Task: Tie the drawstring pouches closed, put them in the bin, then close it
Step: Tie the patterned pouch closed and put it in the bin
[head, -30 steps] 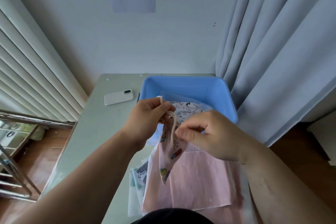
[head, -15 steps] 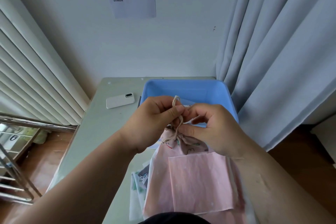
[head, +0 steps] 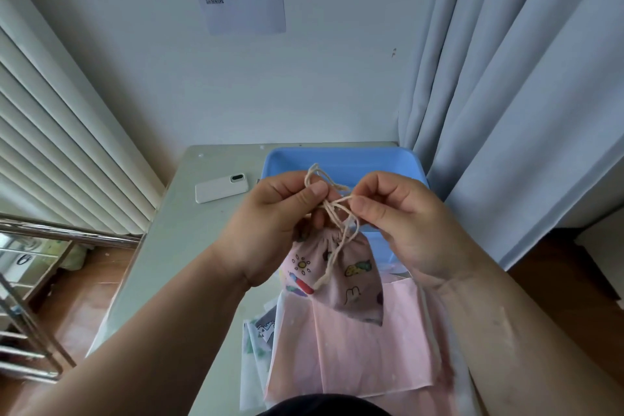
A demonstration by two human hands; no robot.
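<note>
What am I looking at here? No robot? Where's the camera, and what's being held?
There is no machine here: a person works bare-handed. The single view comes from a wide-angle camera worn on their head, looking down at the hands. The left hand and right hand each pinch the cream cord drawstring of a small pink printed fabric pouch. The pouch hangs above the grey-green table with its mouth gathered. Behind it stands a blue plastic bin, lid off, and a white phone lies to its left. Nearest the person lie flat pink fabric pieces, likely more pouches.
</note>
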